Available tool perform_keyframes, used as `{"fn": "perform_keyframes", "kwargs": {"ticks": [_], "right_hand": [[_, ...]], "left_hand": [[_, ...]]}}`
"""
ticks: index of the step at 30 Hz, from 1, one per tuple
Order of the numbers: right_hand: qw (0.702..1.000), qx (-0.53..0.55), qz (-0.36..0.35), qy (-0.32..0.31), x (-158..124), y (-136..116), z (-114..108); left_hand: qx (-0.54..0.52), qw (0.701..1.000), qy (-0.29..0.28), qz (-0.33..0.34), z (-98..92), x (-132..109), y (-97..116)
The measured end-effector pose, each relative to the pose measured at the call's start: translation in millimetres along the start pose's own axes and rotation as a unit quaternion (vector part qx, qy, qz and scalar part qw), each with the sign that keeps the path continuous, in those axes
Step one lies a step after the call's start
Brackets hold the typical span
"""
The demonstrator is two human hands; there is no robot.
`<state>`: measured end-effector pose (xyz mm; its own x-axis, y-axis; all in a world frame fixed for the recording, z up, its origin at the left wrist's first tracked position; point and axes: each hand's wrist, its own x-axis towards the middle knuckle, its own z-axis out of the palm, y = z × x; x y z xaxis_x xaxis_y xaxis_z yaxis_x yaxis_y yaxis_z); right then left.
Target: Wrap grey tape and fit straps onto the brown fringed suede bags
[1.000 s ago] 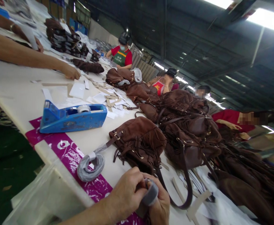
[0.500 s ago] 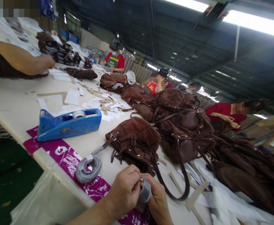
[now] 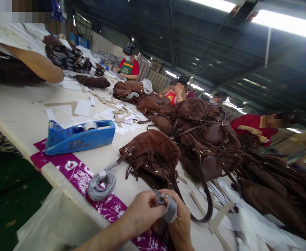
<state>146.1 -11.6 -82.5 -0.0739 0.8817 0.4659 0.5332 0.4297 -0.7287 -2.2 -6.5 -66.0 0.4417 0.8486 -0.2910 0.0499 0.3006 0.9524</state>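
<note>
Near the table's front edge, my left hand point(image 3: 141, 213) and my right hand point(image 3: 180, 219) are closed on a grey-wrapped strap point(image 3: 171, 211), curled into a small loop. A small metallic bit shows at its top between my fingers. Just beyond lies a brown fringed bag point(image 3: 153, 153) with gold-coloured rings. From its left side runs a strap ending in a coil wrapped in grey film point(image 3: 102, 188), held by a white band. A dark brown strap point(image 3: 207, 198) loops out on the bag's right. My fingertips partly hide the held piece.
A blue tape dispenser point(image 3: 81, 137) stands on the left, beside a purple printed strip point(image 3: 71, 170) along the edge. Piled brown bags point(image 3: 205, 136) fill the right. Paper scraps point(image 3: 118, 115) lie behind. A co-worker's arm point(image 3: 35, 64) reaches in at left; other people work farther back.
My hands have shifted slightly up and right with the grey-wrapped strap, and more grey wrap shows above my fingers. The co-worker's arm at left has drawn back, its hand now hidden.
</note>
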Motion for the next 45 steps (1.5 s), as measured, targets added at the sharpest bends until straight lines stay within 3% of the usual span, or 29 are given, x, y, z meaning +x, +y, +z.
{"fn": "perform_keyframes", "kwargs": {"ticks": [2,5,7,12,16,18,24,30,35,37,41,45], "right_hand": [[1.0,0.001,0.001,-0.005,-1.0,0.7,0.1],[1.0,-0.003,0.019,0.012,-2.7,-0.5,2.0],[0.999,-0.012,0.037,0.032,-3.5,-1.1,3.5],[0.997,-0.012,0.054,0.053,-4.1,3.5,4.3],[0.997,-0.006,0.059,0.056,-4.5,6.9,4.6],[0.996,0.007,0.072,0.048,-5.3,7.6,5.4],[0.991,0.058,0.117,0.029,-8.3,10.5,10.7],[0.982,0.125,0.141,0.021,-10.4,8.2,14.5],[0.974,0.148,0.172,0.021,-13.3,11.0,15.2],[0.973,0.151,0.175,0.023,-13.8,13.1,16.4],[0.98,0.121,0.153,0.038,-12.5,13.0,17.1],[0.992,0.038,0.103,0.061,-8.5,7.0,12.2]], "left_hand": [[-0.065,0.998,0.003,0.0,4.3,2.9,-2.1],[-0.117,0.985,0.092,0.083,13.8,4.1,-12.2],[-0.13,0.977,0.109,0.13,18.6,2.5,-18.3],[-0.139,0.973,0.076,0.166,19.3,-1.6,-18.8],[-0.155,0.981,0.046,0.111,15.4,2.5,-16.2],[-0.136,0.983,0.043,0.112,12.7,6.1,-15.9],[-0.015,0.972,0.101,0.21,5.7,9.8,-15.8],[0.048,0.949,0.091,0.299,2.1,2.5,-15.0],[0.153,0.909,0.06,0.383,-0.4,-0.3,-15.0],[0.162,0.903,0.06,0.392,-0.9,-0.7,-14.6],[0.105,0.927,0.065,0.355,-2.7,-4.5,-11.5],[0.117,0.916,0.029,0.383,-4.2,-10.9,-7.4]]}}
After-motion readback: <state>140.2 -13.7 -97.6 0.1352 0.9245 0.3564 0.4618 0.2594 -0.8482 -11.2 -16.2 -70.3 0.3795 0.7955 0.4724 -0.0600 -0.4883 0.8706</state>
